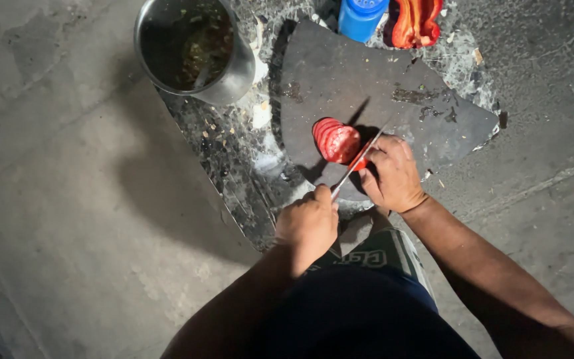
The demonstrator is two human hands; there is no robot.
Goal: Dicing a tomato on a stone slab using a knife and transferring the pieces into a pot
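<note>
From the head view, the left hand (308,223) is closed around the handle of a knife (360,159), whose thin blade angles up into a red tomato (337,141). The right hand (391,174) curls its fingers over the uncut end, pinning it to a dark, flat, roughly fan-shaped cutting slab (367,86). Several round slices already lean together on the far side of the blade; only a small piece by the fingers looks left to cut. The slab is matte and stained, lying on a glossy speckled sheet (224,156) over rough grey concrete floor (68,199). A shiny metal pot (192,48), a blue plastic container (361,16) and a halved red pepper (416,21) sit beyond.
</note>
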